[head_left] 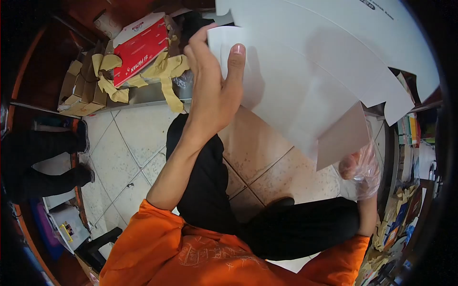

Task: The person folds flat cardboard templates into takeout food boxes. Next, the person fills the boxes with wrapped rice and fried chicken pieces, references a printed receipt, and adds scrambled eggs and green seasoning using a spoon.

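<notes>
A large white die-cut cardboard sheet [291, 71] fills the upper right of the head view, with curved creases and cut tabs. My left hand [214, 88] is closed on its left edge, thumb on the near face and fingers behind. At the lower right a flap [341, 136] is bent, its duller side toward me. My right hand [358, 169], covered by a clear plastic glove, is closed at the lower edge of that flap; its fingertips are partly hidden. Small print shows near the sheet's top right corner.
A red and white box [143, 50] lies among torn yellow paper [171, 76] and brown cartons [83, 88] at upper left. Another person's dark-trousered legs [47, 162] are at left. Crowded shelves [400, 219] line the right. Tiled floor [114, 152] lies below.
</notes>
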